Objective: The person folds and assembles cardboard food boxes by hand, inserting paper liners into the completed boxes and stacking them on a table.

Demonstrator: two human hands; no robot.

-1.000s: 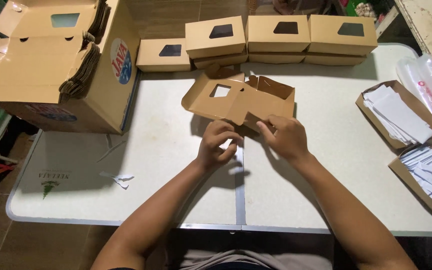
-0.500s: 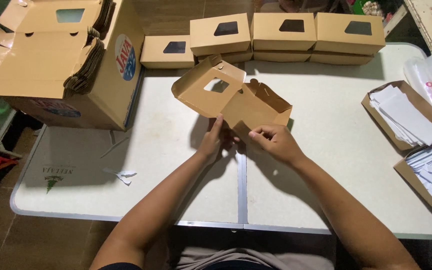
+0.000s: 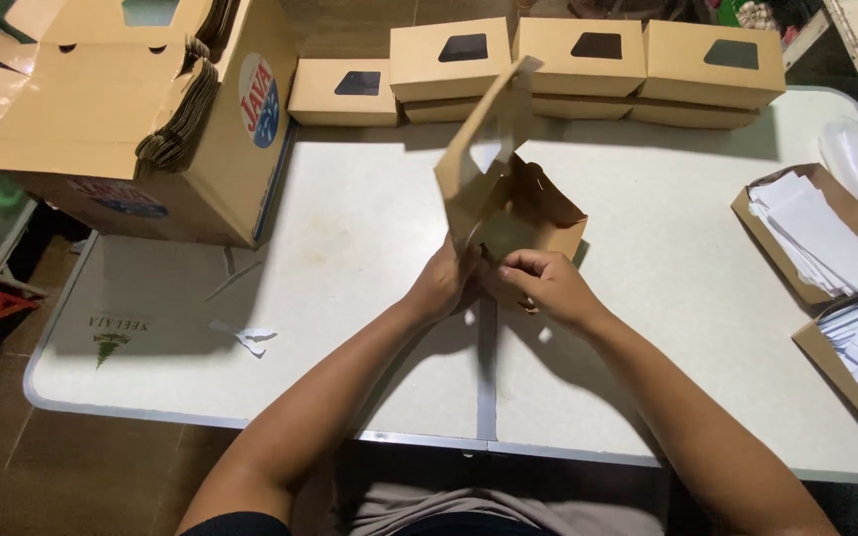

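We pinch the half-folded window box (image 3: 508,199) at its lower edge, left hand (image 3: 444,286) and right hand (image 3: 540,283) pressed close together, lifting it off the white table (image 3: 350,258). Above our grip the window flap stands upright and loose; squeezing unevenly could crease it, we judge. Beyond it, finished boxes (image 3: 588,55) line the far edge.

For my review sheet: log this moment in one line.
left hand: holds box | right hand: holds box | box: half-folded, lid up | table: finished boxes behind
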